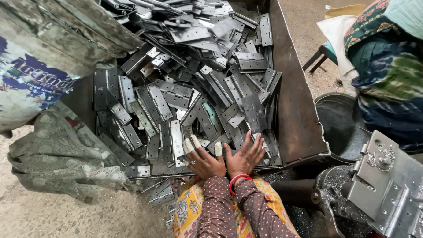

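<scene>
From my remote seat, my left hand (204, 162) and right hand (245, 156) lie flat, fingers splayed and gripping nothing, on the hinge plates (192, 94) heaped mid-frame in the metal bin (299, 116) — sharp edges could cut, I'd judge, if the loose pile slides.

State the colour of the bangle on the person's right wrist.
Red; the bangle on the right hand shows in the head view.

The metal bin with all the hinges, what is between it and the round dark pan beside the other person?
In the head view, only the bin's own sloping rusty side wall lies there; the pan sits right against its outer foot.
</scene>
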